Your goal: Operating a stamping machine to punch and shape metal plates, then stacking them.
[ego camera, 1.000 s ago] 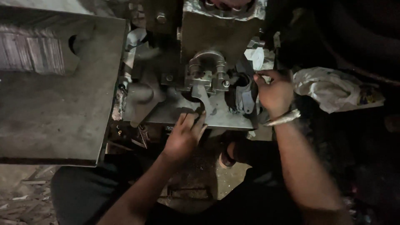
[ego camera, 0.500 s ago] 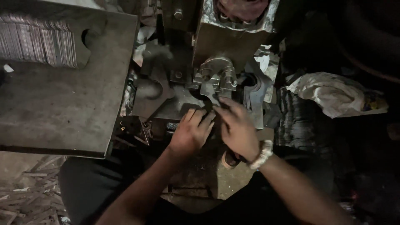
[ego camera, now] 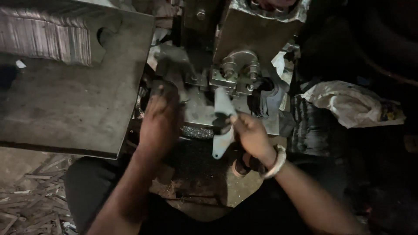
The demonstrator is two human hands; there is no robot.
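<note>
Head view: the right hand (ego camera: 250, 135) pinches a flat grey metal blank (ego camera: 223, 124) in closed fingers, upright just below the press die (ego camera: 235, 76) — the left hand (ego camera: 159, 119), blurred, seems open and empty beside the steel counter (ego camera: 69, 104)

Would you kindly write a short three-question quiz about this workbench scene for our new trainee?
1. True or false: the right hand holds a flat metal piece.
2. Which is nearest the left hand?
A. the crumpled white bag
B. the press machine
C. the stack of metal blanks
3. Fill in: the right wrist wears a ______.

Key: 1 true; 2 B; 3 bracelet.
</note>
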